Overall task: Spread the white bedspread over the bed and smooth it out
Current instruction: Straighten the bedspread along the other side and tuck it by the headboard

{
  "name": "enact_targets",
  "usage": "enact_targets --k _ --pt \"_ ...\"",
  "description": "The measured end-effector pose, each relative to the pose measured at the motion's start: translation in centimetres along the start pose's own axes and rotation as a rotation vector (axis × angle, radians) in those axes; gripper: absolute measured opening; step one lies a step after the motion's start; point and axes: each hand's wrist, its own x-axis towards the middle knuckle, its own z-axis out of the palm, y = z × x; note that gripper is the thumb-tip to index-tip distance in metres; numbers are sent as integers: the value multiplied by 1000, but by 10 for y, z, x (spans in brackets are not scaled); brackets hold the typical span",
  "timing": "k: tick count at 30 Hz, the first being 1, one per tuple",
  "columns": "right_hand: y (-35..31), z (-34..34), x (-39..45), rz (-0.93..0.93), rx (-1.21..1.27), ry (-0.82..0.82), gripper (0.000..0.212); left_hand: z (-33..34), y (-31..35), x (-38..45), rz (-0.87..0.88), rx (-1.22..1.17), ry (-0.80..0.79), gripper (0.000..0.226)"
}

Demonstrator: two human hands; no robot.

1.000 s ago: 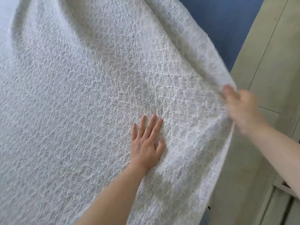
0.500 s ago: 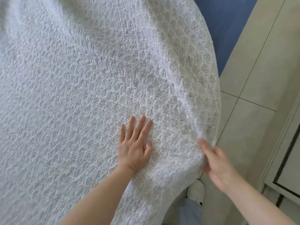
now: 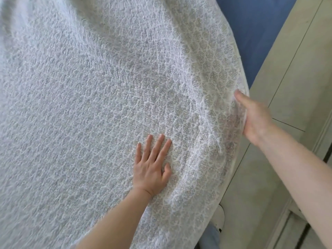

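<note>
Head view looks down on the white bedspread [image 3: 100, 97], which covers nearly all of the bed; only a strip of blue sheet [image 3: 255, 27] shows bare at the upper right, beside the pale tiled floor [image 3: 294, 72]. The step in hand appears to be the smoothing and squaring of the near side edge, with the spreading itself largely done.

The left hand [image 3: 152, 168] lies palm down on the cloth, its fingers [image 3: 158, 146] stretched out and slightly fanned, holding nothing, simply pressing the fabric flat. The right hand [image 3: 255, 115] is at the bedspread's edge where it curves over the side of the bed; its thumb lies on top of the cloth and the other fingers are hidden under the hem, so it seems to pinch the edge, though the hand is somewhat blurred.

Shallow ridges run across the cloth between the two hands. The next move probably calls for an outward and downward pull on the edge while the flat hand anchors or sweeps the surface, and then cover for the blue strip further up.
</note>
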Motion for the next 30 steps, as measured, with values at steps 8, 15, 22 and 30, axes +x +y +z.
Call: enact_targets --k 8,15,22,30 --pt "-12 -47 31 -77 -352 524 30 -9 -2 6 -30 -79 -47 70" --pt "-67 -27 73 19 -298 340 59 -45 -27 143 -342 -158 -2 59" --pt "-100 16 73 -82 -157 230 64 -74 -36 232 -397 -183 -23 64" --pt "-91 -57 132 52 -182 383 114 -75 -33 237 -411 -95 -68 65"
